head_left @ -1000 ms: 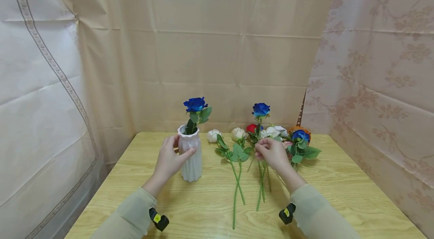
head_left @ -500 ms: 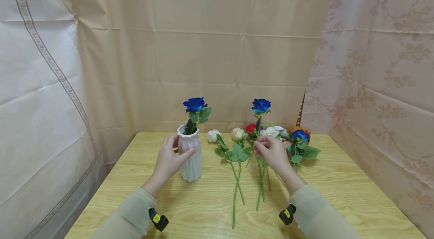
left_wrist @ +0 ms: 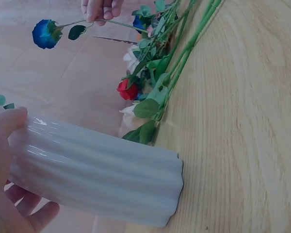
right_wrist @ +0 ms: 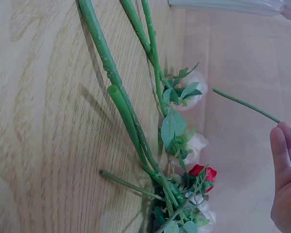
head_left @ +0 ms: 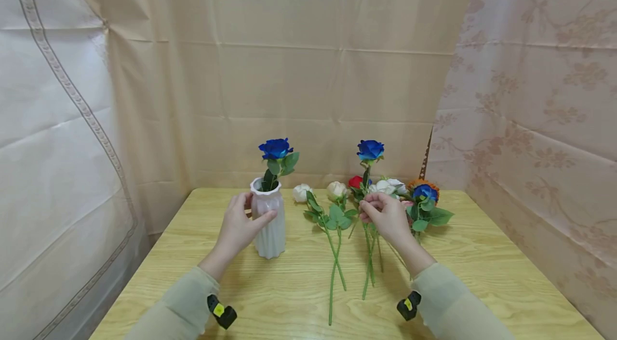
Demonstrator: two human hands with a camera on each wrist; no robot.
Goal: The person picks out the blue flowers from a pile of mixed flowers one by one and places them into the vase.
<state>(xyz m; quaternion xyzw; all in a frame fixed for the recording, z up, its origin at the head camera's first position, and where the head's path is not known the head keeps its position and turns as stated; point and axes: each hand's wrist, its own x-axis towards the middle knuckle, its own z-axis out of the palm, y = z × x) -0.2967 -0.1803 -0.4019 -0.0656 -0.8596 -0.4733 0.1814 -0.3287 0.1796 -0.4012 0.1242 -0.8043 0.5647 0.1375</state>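
My left hand (head_left: 243,225) holds the white fluted vase (head_left: 270,230) near its neck, thumb on the near side and fingers around the far side. The vase stands upright on the table, and a blue rose (head_left: 276,149) with green leaves leans from its mouth. To the right, my right hand (head_left: 388,217) pinches the stem of a second blue rose (head_left: 370,150), bloom upward. In the right wrist view that rose's stem (right_wrist: 247,104) ends in the air, above the lying flowers. The left wrist view shows the vase's base (left_wrist: 172,189) on the wood.
Two cream-white flowers (head_left: 337,190) with crossed stems (head_left: 335,259) lie between vase and right hand. Beyond and beside that hand are a red rose (head_left: 355,182), white flowers (head_left: 385,186), another blue rose (head_left: 426,193) and an orange flower (head_left: 436,187). Curtains (head_left: 313,61) surround the wooden table (head_left: 193,254).
The blue rose in my right hand has risen slightly since one second ago. My left hand stays on the vase, and the whole view has shifted a little.
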